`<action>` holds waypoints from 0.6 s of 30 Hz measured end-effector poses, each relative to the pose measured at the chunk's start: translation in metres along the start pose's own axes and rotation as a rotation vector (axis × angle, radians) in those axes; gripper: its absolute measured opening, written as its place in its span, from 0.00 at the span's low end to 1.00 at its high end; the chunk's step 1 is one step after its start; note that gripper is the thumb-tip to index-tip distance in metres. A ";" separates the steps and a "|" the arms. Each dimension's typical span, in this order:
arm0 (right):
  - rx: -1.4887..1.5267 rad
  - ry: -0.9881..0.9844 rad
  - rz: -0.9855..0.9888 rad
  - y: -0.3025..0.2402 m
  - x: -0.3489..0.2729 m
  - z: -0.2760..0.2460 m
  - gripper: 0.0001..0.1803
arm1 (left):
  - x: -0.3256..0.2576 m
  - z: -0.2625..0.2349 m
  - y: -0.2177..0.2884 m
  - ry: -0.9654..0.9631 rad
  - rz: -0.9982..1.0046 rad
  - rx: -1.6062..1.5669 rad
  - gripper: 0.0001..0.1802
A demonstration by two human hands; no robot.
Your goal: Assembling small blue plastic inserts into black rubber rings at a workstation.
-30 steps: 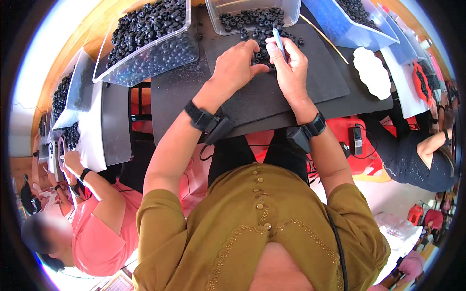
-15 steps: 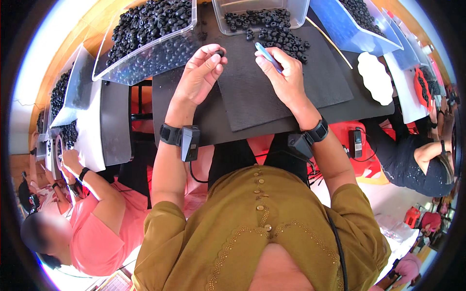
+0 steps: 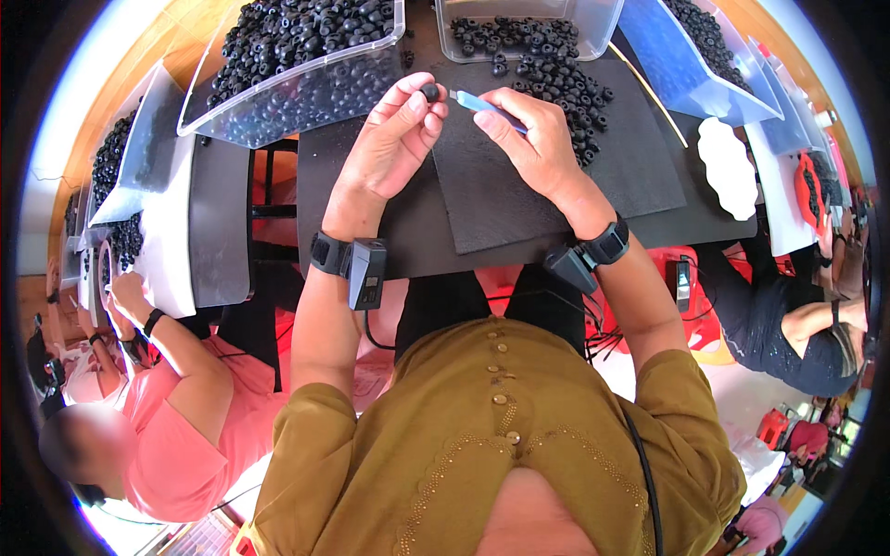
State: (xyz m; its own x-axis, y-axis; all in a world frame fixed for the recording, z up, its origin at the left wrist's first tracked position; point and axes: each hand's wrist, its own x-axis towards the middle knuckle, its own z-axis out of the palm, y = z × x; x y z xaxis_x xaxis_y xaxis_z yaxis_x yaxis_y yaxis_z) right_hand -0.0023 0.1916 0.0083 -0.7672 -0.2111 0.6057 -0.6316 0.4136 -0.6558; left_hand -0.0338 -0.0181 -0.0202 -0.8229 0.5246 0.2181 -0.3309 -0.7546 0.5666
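My left hand (image 3: 387,139) is raised over the table, thumb and fingers pinching a small round black piece (image 3: 430,92). In my right hand (image 3: 542,148) is a small knife (image 3: 484,107) with a light-blue handle. Its thin tip points left, very close to the black piece; whether they touch I cannot tell. Beyond my right hand, a pile of black ring-shaped pieces (image 3: 567,97) with holes spills across a dark mat (image 3: 640,181). Behind the pile stands a clear plastic bin (image 3: 603,20) with more of the pieces in it.
At the far left is a big clear bin (image 3: 278,100) full of black pieces. A blue-tinted bin (image 3: 681,79), a thin stick (image 3: 649,88) and a white scalloped dish (image 3: 727,169) lie to the right. A person in pink (image 3: 190,454) sits at left; another person in dark clothes (image 3: 788,306) is at right.
My right hand has turned the knife so its tip points left at the black piece, and the two have drawn closer. The whole view has shifted slightly.
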 end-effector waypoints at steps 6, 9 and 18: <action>-0.046 0.016 -0.032 0.002 -0.002 0.001 0.17 | -0.001 0.003 0.000 0.095 -0.018 -0.001 0.16; -0.085 -0.005 -0.034 -0.001 -0.001 -0.002 0.15 | -0.001 0.003 -0.002 0.099 -0.028 0.017 0.15; -0.178 -0.006 -0.065 0.000 -0.003 -0.003 0.13 | -0.001 -0.002 -0.005 0.040 -0.032 0.048 0.14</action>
State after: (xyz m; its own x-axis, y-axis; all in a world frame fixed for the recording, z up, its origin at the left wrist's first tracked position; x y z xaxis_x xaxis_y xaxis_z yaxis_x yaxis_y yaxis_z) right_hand 0.0005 0.1944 0.0078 -0.7263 -0.2474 0.6413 -0.6505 0.5490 -0.5249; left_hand -0.0325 -0.0152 -0.0249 -0.8306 0.5309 0.1680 -0.3351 -0.7174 0.6107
